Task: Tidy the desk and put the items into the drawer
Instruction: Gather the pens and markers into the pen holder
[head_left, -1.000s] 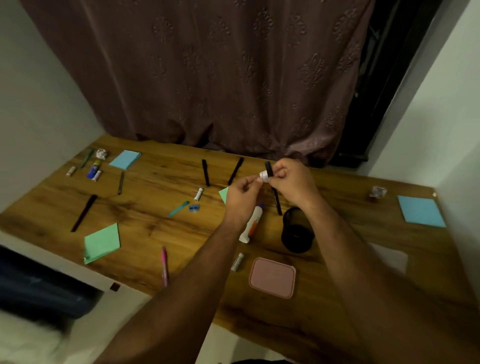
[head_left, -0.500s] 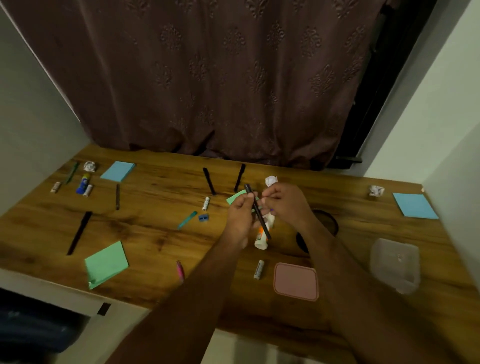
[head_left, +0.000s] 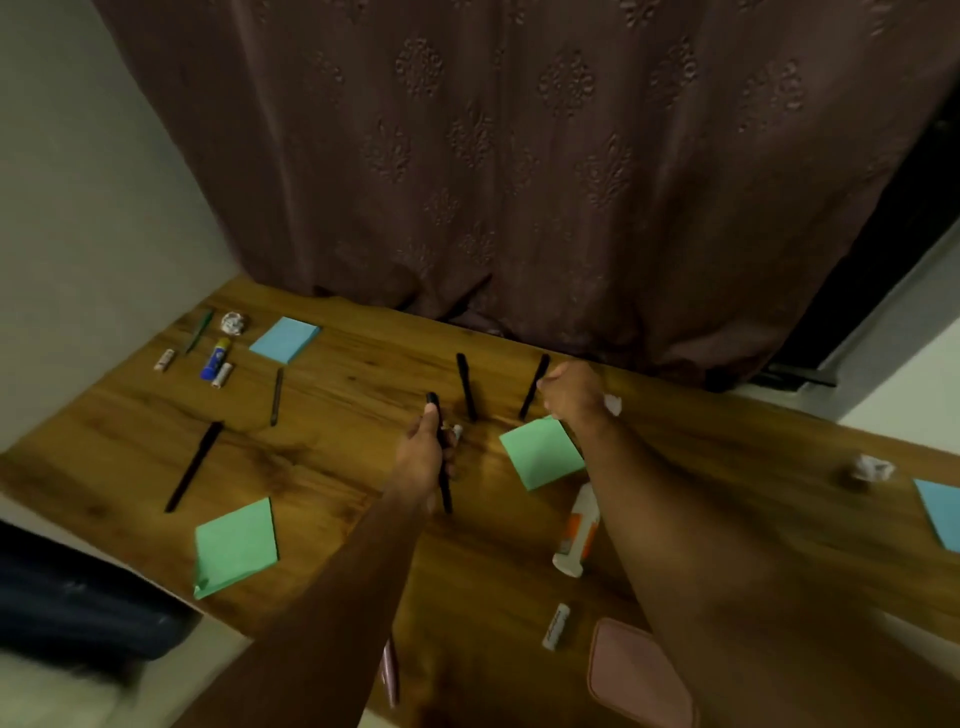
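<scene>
My left hand (head_left: 426, 460) grips a black pen (head_left: 432, 402) upright over the middle of the wooden desk (head_left: 358, 379). Farther back, my right hand (head_left: 571, 395) has its fingers curled on a second black pen (head_left: 531, 402) that lies on the desk. A third black pen (head_left: 466, 387) lies between the two hands. A green sticky pad (head_left: 543, 452) sits just below my right hand, and a crumpled paper ball (head_left: 614, 404) peeks out behind it. No drawer is in view.
On the left lie a long black pen (head_left: 193, 465), a dark pencil (head_left: 276, 396), a green pad (head_left: 236, 545), a blue pad (head_left: 284, 339), a blue glue stick (head_left: 215, 358) and small white tubes. A glue bottle (head_left: 574, 530), pink lid (head_left: 639, 675) and paper ball (head_left: 870, 470) lie right.
My hands have parted. The left keeps the black pen and has moved left. The right has reached back to another pen near the curtain. The view has swung left.
</scene>
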